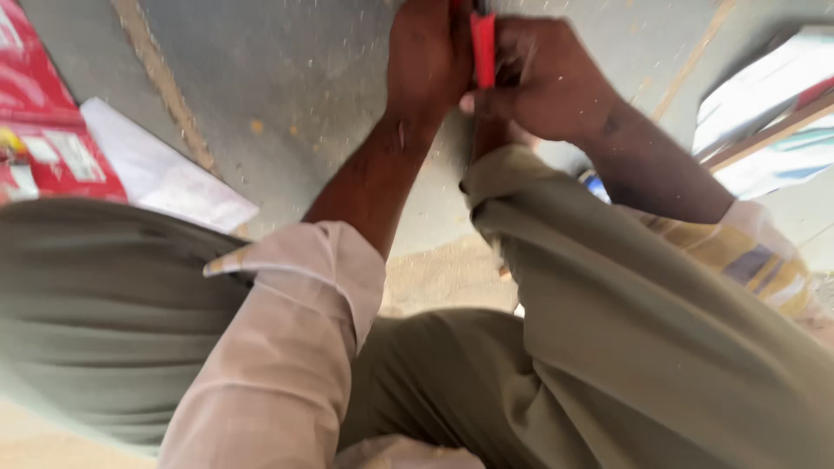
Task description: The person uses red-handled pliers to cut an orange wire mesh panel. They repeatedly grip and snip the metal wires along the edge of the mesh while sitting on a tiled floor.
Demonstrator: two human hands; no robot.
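Note:
Both hands meet at the top edge of the head view, above a grey floor. My left hand (428,56) and my right hand (540,76) close together around a red-handled tool (483,48) that stands upright between them. Its working end is cut off by the frame's top edge. My rolled-up pale sleeve (304,287) and olive trousers (625,330) fill the lower half; my raised knee sits under the right forearm.
A grey floor (287,95) speckled with pale dust and shavings lies under the hands. A red printed package (39,122) and a white sheet (161,174) lie at the left. Pale boards or panels (764,95) lean at the right.

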